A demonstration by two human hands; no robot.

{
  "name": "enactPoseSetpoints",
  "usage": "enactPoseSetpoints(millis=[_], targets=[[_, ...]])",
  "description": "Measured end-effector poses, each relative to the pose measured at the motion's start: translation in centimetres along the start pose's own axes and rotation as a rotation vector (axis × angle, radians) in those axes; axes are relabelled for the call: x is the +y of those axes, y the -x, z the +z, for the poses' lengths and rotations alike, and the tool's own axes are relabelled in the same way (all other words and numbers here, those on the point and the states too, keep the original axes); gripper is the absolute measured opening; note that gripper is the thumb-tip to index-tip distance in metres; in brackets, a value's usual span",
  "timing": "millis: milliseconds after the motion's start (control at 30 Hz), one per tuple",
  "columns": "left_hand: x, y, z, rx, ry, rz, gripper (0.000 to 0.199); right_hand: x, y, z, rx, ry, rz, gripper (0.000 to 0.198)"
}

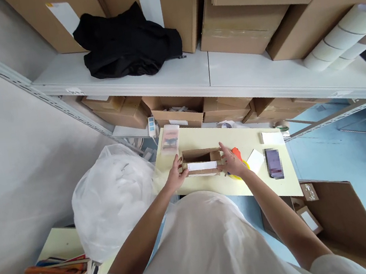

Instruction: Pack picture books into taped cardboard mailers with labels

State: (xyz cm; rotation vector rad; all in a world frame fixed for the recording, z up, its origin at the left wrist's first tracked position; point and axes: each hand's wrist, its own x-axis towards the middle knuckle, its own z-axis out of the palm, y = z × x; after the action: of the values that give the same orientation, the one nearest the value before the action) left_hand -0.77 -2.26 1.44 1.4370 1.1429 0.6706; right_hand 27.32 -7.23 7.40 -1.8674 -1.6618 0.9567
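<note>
A small open-topped cardboard box (202, 172) with a white label strip on its near side is at the middle of the pale yellow table (203, 134). My left hand (175, 175) grips the box's left end, thumb on the near side. Its right end is held by my right hand (231, 161), fingers along the edge. Partly hidden under my right hand is an orange and yellow object (237, 153), whose kind I cannot make out. A white paper (255, 161) lies to its right. Near the table's back left corner is a clear plastic packet (170, 140).
A big bag of white filling (114, 198) stands left of the table. Farther right on the table are a phone-like dark item (274, 163) and a white stack (272, 138). A large open carton (348, 217) is at lower right. The shelf (190, 72) bears a black garment (130, 43).
</note>
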Motion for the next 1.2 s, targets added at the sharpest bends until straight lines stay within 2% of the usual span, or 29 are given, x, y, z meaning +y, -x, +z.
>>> enactPoseSetpoints(millis=[100,200,267,367,500,633,833,900,1033,1133,1200], targets=[[0.1,0.8,-0.1,0.016,-0.021,0.031,0.089,0.4,0.9,1.0,0.02,0.076,-0.061,0.059],[0.0,1.8,-0.1,-0.04,-0.114,0.12,0.076,1.3,3.1,3.4,0.069,0.026,-0.077,0.047],[-0.3,2.3,-0.1,-0.093,-0.197,0.165,0.069,2.1,4.5,5.0,0.064,-0.049,-0.084,0.048],[-0.8,2.3,0.0,-0.125,-0.296,0.182,0.068,2.7,5.2,6.3,0.093,-0.071,-0.085,0.048],[-1.0,0.3,0.2,-0.098,-0.348,0.185,0.07,2.1,3.3,5.7,0.135,0.025,-0.015,0.051],[-1.0,-1.9,0.4,-0.063,-0.356,0.161,0.07,0.9,1.2,4.6,0.107,0.128,0.08,0.056],[-0.9,-1.3,0.0,-0.105,-0.382,0.143,0.071,-0.4,2.4,4.7,0.027,0.218,0.189,0.061],[-0.4,-0.9,0.1,-0.102,-0.478,0.152,0.072,-0.4,2.6,5.0,0.019,0.226,0.191,0.06],[1.7,-0.9,1.0,-0.019,-0.859,0.238,0.065,0.0,1.4,5.2,0.074,0.23,0.2,0.059],[2.8,-1.0,2.0,-0.137,-1.05,0.361,0.059,0.9,0.9,5.1,0.089,0.172,0.16,0.059],[2.9,-1.0,2.6,-0.206,-1.102,0.381,0.059,2.1,1.3,4.8,0.138,0.113,0.123,0.056]])
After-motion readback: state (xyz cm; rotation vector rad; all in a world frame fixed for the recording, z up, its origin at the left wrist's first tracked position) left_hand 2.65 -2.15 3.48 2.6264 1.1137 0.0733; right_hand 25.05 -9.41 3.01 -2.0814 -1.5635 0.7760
